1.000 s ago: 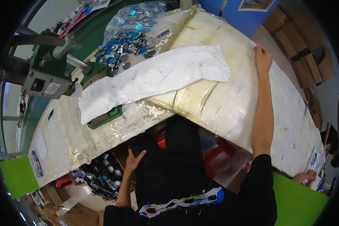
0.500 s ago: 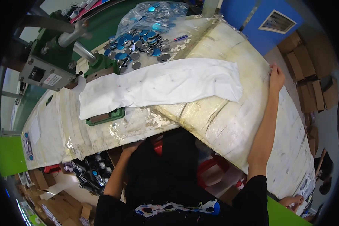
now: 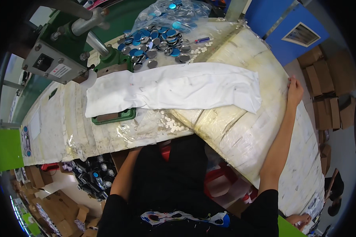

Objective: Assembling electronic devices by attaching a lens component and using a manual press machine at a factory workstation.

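Note:
A long white cloth lies across the worktable, its left end over the green base of a press. My right hand is at the table's right edge, away from the cloth, with its fingers curled round the edge. My left hand is low at the table's front edge, next to my lap. Its fingers are hidden beneath the edge. Neither hand touches the cloth.
Round blue and silver caps are heaped behind the cloth, below a clear plastic bag. A screwdriver and small white discs lie nearby. Cardboard boxes stand at right. Another person's hand shows at lower right.
The view has shifted, so the press and caps appear farther right. My left hand has slipped further under the front edge. My right hand stays at the right edge; the cloth lies as before.

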Demonstrator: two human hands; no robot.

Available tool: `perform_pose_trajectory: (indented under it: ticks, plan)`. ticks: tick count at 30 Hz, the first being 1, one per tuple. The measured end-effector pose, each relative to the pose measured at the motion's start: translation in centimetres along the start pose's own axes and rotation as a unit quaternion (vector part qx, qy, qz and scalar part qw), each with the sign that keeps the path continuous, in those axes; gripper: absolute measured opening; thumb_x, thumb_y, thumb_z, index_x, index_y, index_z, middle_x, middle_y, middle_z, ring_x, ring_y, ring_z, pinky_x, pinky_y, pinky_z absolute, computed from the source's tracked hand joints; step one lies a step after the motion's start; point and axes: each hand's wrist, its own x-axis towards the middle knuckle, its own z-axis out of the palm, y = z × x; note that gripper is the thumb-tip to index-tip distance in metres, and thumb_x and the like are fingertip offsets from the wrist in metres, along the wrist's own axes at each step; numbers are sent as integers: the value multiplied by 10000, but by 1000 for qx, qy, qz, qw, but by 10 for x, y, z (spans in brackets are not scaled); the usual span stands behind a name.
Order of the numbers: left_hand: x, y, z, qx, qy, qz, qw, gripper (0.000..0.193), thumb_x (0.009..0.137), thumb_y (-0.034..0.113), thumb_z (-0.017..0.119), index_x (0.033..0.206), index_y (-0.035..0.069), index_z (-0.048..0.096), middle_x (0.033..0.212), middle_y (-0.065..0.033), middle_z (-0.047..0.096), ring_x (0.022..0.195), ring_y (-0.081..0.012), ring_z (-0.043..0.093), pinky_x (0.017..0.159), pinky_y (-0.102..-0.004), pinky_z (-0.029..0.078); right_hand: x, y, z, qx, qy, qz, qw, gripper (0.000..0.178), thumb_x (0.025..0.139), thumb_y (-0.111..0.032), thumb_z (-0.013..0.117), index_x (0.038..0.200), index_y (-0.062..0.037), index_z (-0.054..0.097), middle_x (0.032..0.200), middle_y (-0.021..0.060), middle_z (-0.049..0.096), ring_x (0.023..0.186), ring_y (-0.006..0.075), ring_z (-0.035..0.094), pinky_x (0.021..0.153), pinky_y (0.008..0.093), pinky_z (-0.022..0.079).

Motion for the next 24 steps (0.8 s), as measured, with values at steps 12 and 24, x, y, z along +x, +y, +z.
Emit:
perform_pose_trajectory:
  ticks: [12,24]
  plan:
    - [-1,-16,18,-22,38,30,999,508,813,401,510,1228,108,485,1275,-147,451,1187,-331,400,997,-435,308,1,2,2,8,3,-25,1000,375,826,-429,479,819,-114,683,640,21,575,654,163,544,667,295,413]
    - [6,-30,30,-39,69,41,996,493,814,393,510,1217,108,495,1261,-147,464,1176,-332,411,992,-435,315,4,3,1,0,-1,-18,1000,372,821,-440,483,799,-124,677,636,5,563,666,154,536,667,288,402]
